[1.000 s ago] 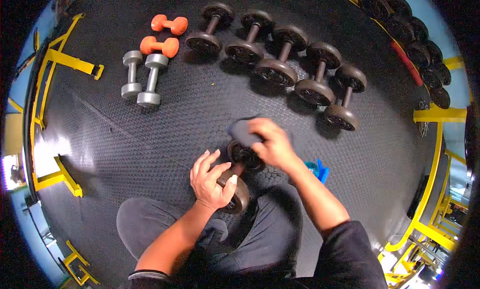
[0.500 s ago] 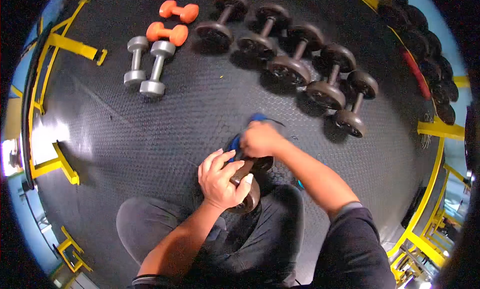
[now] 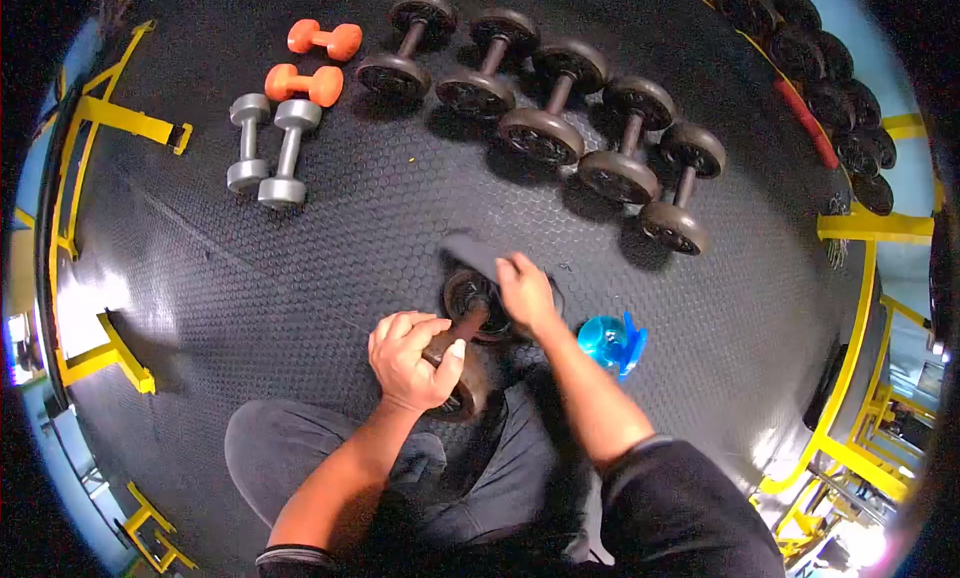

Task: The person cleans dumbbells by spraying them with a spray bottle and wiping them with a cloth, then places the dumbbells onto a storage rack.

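Observation:
A brown dumbbell [image 3: 470, 322] is in front of my crossed legs, its far end on the floor. My left hand [image 3: 407, 361] is wrapped over its near weight, with the thumb along the handle side. Above the far weight, my right hand [image 3: 527, 293] grips a flat grey-blue thing [image 3: 472, 250], too smeared by motion to name. A thin dark loop shows beside that hand. To the right of the dumbbell is a container of blue liquid with a blue top [image 3: 607, 342], seen from above.
Several brown dumbbells [image 3: 541, 136] form a slanting row ahead on the black textured mat [image 3: 330, 268]. Two silver dumbbells [image 3: 290, 153] and two orange ones [image 3: 305, 83] lie at the upper left. Yellow frames [image 3: 130, 120] flank both sides, with stacked weights on the right.
My right hand has swung the thing it holds up and to the left, off the dumbbell. The dumbbell's far weight and the blue container now show. The view has shifted slightly.

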`<control>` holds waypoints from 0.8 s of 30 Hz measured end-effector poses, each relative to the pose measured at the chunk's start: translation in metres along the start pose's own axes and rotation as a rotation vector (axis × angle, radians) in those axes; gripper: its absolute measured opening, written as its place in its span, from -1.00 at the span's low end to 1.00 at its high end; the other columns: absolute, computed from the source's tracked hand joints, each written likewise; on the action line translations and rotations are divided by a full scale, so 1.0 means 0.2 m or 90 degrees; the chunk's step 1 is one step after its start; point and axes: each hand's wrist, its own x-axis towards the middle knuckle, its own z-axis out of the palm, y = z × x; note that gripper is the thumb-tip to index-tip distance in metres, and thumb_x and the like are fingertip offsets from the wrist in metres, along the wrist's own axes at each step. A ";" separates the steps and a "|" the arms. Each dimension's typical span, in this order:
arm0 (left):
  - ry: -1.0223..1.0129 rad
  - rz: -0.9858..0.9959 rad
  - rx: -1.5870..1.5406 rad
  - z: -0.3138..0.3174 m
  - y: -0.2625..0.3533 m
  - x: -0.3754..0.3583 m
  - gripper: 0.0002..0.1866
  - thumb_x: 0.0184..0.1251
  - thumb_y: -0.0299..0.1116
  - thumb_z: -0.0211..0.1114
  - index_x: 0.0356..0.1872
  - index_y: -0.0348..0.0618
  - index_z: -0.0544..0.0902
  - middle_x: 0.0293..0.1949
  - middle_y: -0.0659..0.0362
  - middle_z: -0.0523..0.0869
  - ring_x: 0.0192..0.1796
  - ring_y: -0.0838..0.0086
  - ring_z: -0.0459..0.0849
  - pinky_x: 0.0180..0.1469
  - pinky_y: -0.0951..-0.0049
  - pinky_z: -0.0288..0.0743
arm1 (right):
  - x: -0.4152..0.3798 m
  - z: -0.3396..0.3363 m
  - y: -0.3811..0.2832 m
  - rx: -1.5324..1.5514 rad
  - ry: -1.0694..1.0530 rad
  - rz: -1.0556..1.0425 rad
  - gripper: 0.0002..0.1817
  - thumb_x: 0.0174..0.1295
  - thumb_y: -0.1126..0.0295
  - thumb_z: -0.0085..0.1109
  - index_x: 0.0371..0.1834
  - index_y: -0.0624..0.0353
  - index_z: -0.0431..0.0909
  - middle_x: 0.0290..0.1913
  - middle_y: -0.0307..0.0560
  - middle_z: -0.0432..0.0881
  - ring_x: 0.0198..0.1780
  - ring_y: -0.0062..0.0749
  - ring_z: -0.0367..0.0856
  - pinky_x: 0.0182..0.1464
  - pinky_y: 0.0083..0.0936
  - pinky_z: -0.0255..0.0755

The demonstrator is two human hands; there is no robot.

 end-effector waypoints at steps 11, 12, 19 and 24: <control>0.003 -0.026 -0.046 -0.01 -0.10 0.00 -0.80 -0.06 -0.25 0.30 -0.42 -0.12 0.67 -0.36 0.11 0.66 -0.27 0.21 0.61 -0.12 0.30 0.42 | -0.53 0.37 0.19 0.974 -0.292 0.719 -0.63 0.35 0.11 -0.20 -0.05 0.10 0.50 -0.04 -0.13 0.61 -0.04 -0.16 0.61 0.03 -0.15 0.48; 0.002 -0.025 -0.054 -0.01 -0.12 -0.01 -0.79 -0.04 -0.25 0.29 -0.41 -0.14 0.66 -0.36 0.10 0.65 -0.26 0.20 0.60 -0.12 0.29 0.42 | -0.53 0.38 0.15 1.060 -0.238 0.685 -0.65 0.34 0.12 -0.18 -0.06 0.07 0.50 -0.07 -0.13 0.60 -0.05 -0.17 0.60 0.04 -0.11 0.47; -0.052 -0.021 -0.079 -0.07 -0.17 -0.04 -0.80 0.00 -0.34 0.21 -0.38 -0.24 0.62 -0.34 0.08 0.60 -0.21 0.27 0.57 -0.11 0.36 0.43 | -0.44 0.30 -0.09 1.437 -0.119 0.505 -0.74 0.29 0.16 -0.11 -0.22 0.10 0.46 -0.27 -0.02 0.53 -0.17 -0.13 0.53 -0.04 -0.09 0.47; -0.228 -0.046 -0.062 -0.17 -0.19 -0.14 -0.79 -0.08 -0.28 0.32 -0.46 -0.19 0.60 -0.37 0.12 0.60 -0.23 0.30 0.57 -0.11 0.35 0.42 | -0.45 0.44 -0.11 1.264 -0.061 0.502 -0.83 0.20 0.27 0.02 -0.31 0.12 0.47 -0.44 -0.04 0.55 -0.39 -0.17 0.53 -0.23 -0.19 0.51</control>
